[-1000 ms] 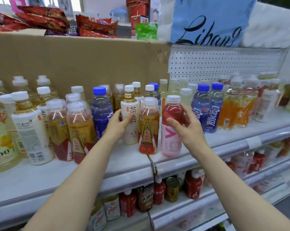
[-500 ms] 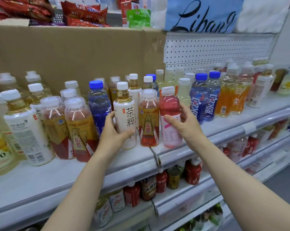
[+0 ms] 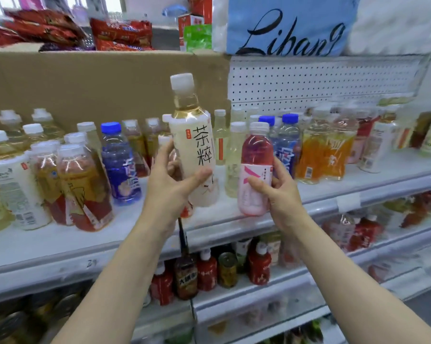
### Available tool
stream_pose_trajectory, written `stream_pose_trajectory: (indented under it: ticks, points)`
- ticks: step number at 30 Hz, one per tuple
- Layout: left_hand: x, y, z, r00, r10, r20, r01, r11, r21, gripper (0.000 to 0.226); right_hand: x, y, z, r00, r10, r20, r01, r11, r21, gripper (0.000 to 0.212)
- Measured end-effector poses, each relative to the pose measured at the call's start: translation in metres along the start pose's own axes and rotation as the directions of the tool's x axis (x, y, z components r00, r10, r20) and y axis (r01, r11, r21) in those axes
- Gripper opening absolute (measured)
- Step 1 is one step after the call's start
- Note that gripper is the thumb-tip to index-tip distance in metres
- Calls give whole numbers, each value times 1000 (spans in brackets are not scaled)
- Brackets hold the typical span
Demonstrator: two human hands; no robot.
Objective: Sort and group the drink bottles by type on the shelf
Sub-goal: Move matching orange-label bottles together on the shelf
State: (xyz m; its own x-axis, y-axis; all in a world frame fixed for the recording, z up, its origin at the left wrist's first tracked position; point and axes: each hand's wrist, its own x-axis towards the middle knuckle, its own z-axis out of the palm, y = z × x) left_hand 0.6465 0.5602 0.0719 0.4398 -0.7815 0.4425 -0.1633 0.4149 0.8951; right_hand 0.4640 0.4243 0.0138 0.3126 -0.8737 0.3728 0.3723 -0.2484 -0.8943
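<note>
Two bottles now off the shelf point(image 3: 234, 223), where half a second ago both stood on it at the front of the row. Item one: white-labelled tea bottle point(image 3: 193, 155), raised well above the neighbouring caps, upright with a slight lean, in the grip of the left hand point(image 3: 171, 184), thumb across the lower label and fingers curled behind. Item two: pink drink bottle point(image 3: 255, 175), lifted only a little, its base level with the shelf lip, in the grip of the right hand point(image 3: 280, 192), thumb on the front of the label and fingers wrapped round the far side. Meaning for the task: both look like strays pulled from a mixed front row, and each has yet to be set with its own kind; sorting reads as under way, not close to done. Vacated gap: bare shelf between the blue-capped bottle point(image 3: 118, 162) on the left and the pale clear bottles point(image 3: 234, 157) behind. Open room: a wide strip of bare shelf along the front at far left. Edges: raised front lip runs the full length; tall orange bottles point(image 3: 321, 155) stand crowded to the right, close enough to be knocked by a low sideways carry.
</note>
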Motion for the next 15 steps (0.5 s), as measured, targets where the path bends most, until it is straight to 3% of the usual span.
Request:
stream_pose_trajectory:
  ticks: [2, 7, 15]
  points:
    - [-6, 4, 48, 999, -9, 33, 11, 999, -39, 87, 0, -19, -43, 1000, -19, -7, 20, 1000, 19, 76]
    - [-16, -9, 168, 984, -81, 156, 101, 987, -125, 82, -11, -64, -161, 997, -9, -72, 16, 995, 99, 66]
    - [-22, -41, 339, 945, -177, 276, 230, 958, -173, 86, -30, -97, -311, 972, 38, -231, -30, 999, 39, 65]
